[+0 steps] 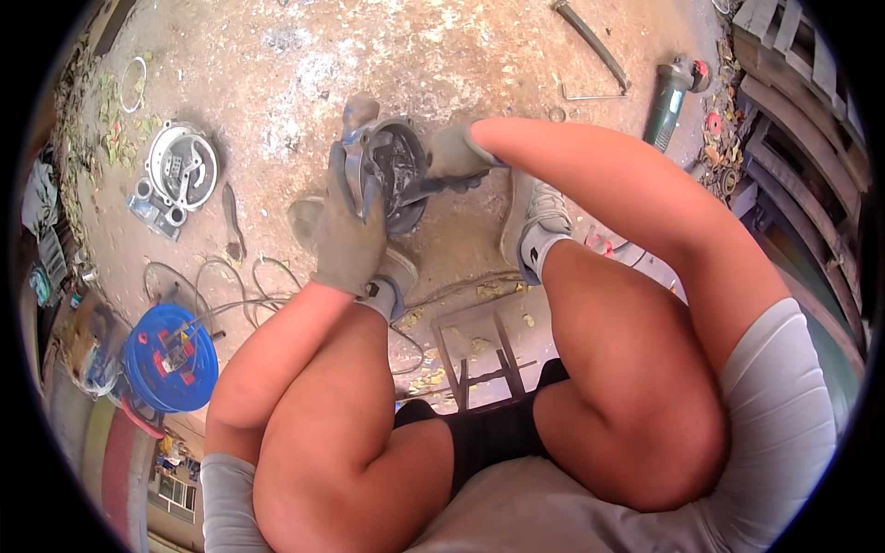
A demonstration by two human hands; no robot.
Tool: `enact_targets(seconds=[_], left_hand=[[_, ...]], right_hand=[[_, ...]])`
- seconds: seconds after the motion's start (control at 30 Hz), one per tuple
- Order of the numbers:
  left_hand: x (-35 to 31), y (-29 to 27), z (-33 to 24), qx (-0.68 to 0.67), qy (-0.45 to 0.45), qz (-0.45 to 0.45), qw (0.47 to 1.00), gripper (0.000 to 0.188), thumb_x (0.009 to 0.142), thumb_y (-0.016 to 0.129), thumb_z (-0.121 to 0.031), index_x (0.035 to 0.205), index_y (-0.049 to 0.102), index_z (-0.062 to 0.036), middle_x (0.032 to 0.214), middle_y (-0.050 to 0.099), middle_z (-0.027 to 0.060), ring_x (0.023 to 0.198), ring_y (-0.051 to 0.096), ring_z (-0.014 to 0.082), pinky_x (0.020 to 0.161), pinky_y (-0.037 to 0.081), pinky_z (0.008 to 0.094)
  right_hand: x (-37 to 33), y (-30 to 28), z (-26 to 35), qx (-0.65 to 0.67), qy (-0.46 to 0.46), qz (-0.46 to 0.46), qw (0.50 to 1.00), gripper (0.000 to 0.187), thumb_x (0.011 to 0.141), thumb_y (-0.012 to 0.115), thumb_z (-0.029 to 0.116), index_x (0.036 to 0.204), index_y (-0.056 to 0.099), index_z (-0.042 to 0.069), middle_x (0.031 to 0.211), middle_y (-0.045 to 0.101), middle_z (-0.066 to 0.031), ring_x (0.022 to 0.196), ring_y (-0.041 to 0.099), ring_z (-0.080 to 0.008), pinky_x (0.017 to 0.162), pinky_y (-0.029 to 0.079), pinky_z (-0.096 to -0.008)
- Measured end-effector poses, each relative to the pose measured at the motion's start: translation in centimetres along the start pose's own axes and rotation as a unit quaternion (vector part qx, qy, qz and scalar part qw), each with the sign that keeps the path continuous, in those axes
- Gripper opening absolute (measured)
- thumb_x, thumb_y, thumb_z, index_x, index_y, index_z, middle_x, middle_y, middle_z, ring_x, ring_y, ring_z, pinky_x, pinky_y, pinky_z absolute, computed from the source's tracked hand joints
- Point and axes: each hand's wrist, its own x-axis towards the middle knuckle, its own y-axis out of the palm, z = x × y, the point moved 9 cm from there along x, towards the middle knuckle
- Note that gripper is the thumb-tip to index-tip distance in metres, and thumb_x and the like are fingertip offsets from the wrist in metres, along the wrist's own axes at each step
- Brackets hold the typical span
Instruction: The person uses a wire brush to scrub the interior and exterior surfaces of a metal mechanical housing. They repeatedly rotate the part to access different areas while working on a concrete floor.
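Note:
Both my hands wear grey-beige work gloves. My left hand (348, 235) is closed round the near left side of a round, hollow metal housing (376, 152), holding it tilted between my feet, with its open side toward my right. My right hand (454, 153) grips a dark, narrow tool (426, 187) whose end reaches into the housing's cavity; its kind I cannot make out. The inside of the housing looks dark and grimy. A similar, lighter metal housing (210, 158) lies on the ground at the left, with a small bracket-like metal part (152, 214) against it.
Left of my feet lies a dark handled tool (230, 217), with loose cable (221, 267) nearer me. A blue bucket (205, 369) stands at the lower left. Right, a green angle grinder (666, 109) lies near wooden pallets (797, 129). A dark hose-like piece (593, 44) lies farther off.

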Motion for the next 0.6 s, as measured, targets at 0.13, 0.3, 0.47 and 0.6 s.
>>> enact_targets(seconds=[0.13, 0.3, 0.47, 0.6], left_hand=[[-0.7, 0.0, 0.9, -0.007, 0.001, -0.011, 1.000, 0.064, 0.110, 0.061, -0.031, 0.160, 0.048, 0.0076, 0.093, 0.072, 0.0347, 0.082, 0.073, 0.0468, 0.074, 0.052, 0.0539], [0.2, -0.2, 0.1, -0.001, -0.013, 0.021, 1.000, 0.063, 0.110, 0.062, -0.030, 0.159, 0.049, 0.0071, 0.107, 0.074, 0.0355, 0.089, 0.073, 0.0487, 0.082, 0.053, 0.0559], [1.0, -0.8, 0.0, 0.014, 0.028, -0.010, 0.999, 0.061, 0.109, 0.063, -0.028, 0.159, 0.050, 0.0059, 0.119, 0.074, 0.0351, 0.097, 0.074, 0.0502, 0.088, 0.055, 0.0557], [1.0, -0.7, 0.5, 0.011, -0.004, 0.016, 1.000, 0.061, 0.109, 0.062, -0.028, 0.159, 0.050, 0.0054, 0.116, 0.074, 0.0353, 0.097, 0.074, 0.0501, 0.090, 0.054, 0.0558]], right_hand=[[0.3, -0.5, 0.8, -0.185, -0.019, -0.023, 0.982, 0.035, 0.100, 0.060, 0.030, 0.087, 0.080, 0.005, 0.080, 0.079, -0.0074, 0.067, 0.074, -0.0195, 0.065, 0.058, -0.0374], [1.3, 1.3, 0.8, -0.078, 0.002, 0.039, 0.996, 0.036, 0.101, 0.062, 0.034, 0.084, 0.082, 0.009, 0.080, 0.078, -0.0063, 0.070, 0.073, -0.0207, 0.070, 0.058, -0.0403], [1.1, 2.1, 0.1, 0.071, 0.024, 0.023, 0.997, 0.038, 0.102, 0.063, 0.036, 0.082, 0.083, 0.010, 0.078, 0.078, -0.0068, 0.069, 0.072, -0.0214, 0.071, 0.058, -0.0412], [0.8, 1.3, 0.2, -0.024, 0.015, -0.004, 1.000, 0.037, 0.101, 0.061, 0.030, 0.085, 0.084, 0.006, 0.080, 0.080, -0.0102, 0.074, 0.076, -0.0257, 0.075, 0.059, -0.0435]])
